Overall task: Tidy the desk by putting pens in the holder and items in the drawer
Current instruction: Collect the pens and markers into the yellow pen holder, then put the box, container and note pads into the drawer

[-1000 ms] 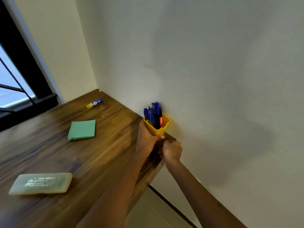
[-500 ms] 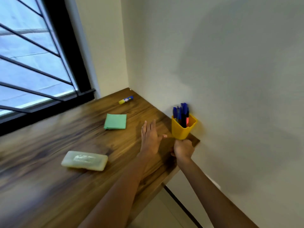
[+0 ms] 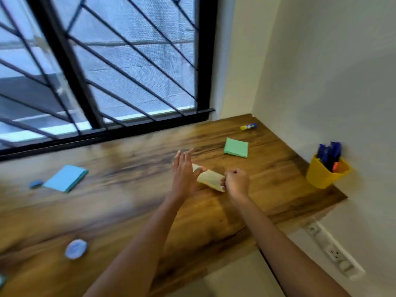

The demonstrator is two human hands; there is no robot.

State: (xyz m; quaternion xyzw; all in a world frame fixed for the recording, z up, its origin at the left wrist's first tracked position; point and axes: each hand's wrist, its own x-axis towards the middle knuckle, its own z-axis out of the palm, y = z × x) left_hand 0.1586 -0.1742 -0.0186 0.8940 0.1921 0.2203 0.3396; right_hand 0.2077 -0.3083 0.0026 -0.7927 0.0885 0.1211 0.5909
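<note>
A yellow pen holder (image 3: 319, 176) with several blue pens (image 3: 329, 153) stands at the desk's far right corner against the wall. A pale translucent case (image 3: 211, 179) lies mid-desk between my hands. My left hand (image 3: 183, 176) is over its left end, fingers apart and straight, thumb across the case. My right hand (image 3: 236, 182) is a closed fist at the case's right end; whether it touches the case I cannot tell. A green sticky-note pad (image 3: 235, 147) and a yellow-and-blue glue stick (image 3: 248, 126) lie farther back.
On the wooden desk (image 3: 128, 206) lie a blue notepad (image 3: 65, 178), a small blue object (image 3: 36, 183) beside it and a round pale-blue object (image 3: 76, 249) near the front. A barred window (image 3: 96, 71) runs behind. A white socket strip (image 3: 332, 251) hangs under the desk's right end.
My view swung left, away from the wall. Both hands left the pen holder and moved left to the pale case. The left hand opened flat; the right stays a fist.
</note>
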